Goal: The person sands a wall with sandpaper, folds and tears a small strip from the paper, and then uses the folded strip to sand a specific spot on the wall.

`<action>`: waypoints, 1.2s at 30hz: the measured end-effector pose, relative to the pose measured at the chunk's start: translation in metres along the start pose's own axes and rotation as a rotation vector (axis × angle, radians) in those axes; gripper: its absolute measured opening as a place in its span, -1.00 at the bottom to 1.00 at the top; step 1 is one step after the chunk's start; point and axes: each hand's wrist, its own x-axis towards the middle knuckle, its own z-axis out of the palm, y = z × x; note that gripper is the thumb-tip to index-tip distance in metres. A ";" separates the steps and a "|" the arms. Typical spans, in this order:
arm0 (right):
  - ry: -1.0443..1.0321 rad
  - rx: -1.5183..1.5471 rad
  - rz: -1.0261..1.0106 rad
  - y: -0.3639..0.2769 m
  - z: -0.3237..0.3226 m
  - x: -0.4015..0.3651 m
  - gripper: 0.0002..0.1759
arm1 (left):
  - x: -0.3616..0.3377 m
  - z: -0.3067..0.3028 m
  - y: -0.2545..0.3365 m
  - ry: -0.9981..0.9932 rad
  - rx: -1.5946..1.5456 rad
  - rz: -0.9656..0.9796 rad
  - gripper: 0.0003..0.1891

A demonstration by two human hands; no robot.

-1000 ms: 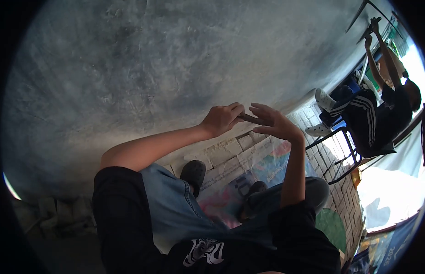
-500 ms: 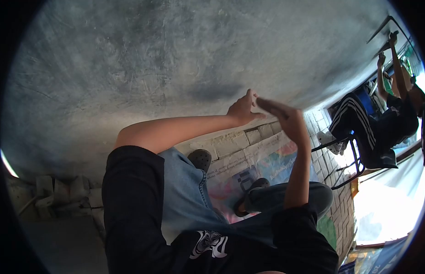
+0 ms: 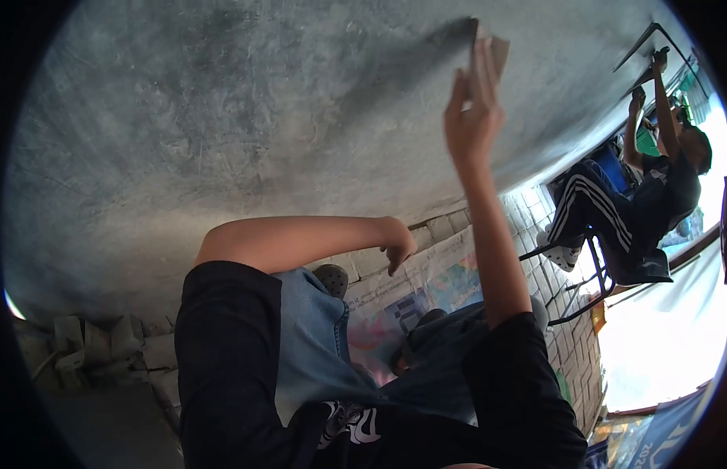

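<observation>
My right hand (image 3: 473,125) is raised against the grey wall (image 3: 301,102), fingers stretched along a flat brown piece that looks like folded sandpaper (image 3: 499,56). The piece lies between the fingers and the wall, and its far edge sticks out past the fingertips. Lower down, my left hand (image 3: 399,241) hangs from a bent wrist near the foot of the wall. Its fingers droop loosely, and nothing shows in them.
A co-worker (image 3: 653,187) sits on a black-framed chair (image 3: 590,289) at the right, both hands raised to the wall. Printed sheets (image 3: 449,273) cover brick paving (image 3: 578,352) below me. Broken blocks (image 3: 98,340) lie at the lower left.
My right hand has moved up and away from my left hand, onto the wall with the brown piece. My left hand has dropped lower and its wrist has bent down.
</observation>
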 end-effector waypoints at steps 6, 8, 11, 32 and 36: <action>-0.193 -0.056 -0.058 -0.025 0.028 -0.050 -0.32 | 0.001 0.007 0.012 -0.004 0.132 0.000 -0.48; -0.150 -0.032 -0.048 -0.023 0.030 -0.034 -0.17 | 0.024 0.022 0.008 -0.085 0.050 -0.013 -0.45; -0.109 -0.091 0.002 -0.022 0.027 -0.001 -0.13 | 0.028 0.020 0.021 -0.272 0.135 -0.072 -0.26; -0.095 -0.125 0.078 -0.007 0.033 0.004 0.03 | 0.021 0.026 0.024 -0.145 0.138 0.048 -0.50; -0.019 -0.054 0.288 0.030 0.037 -0.003 0.05 | 0.017 0.029 0.014 -0.106 0.047 0.031 -0.47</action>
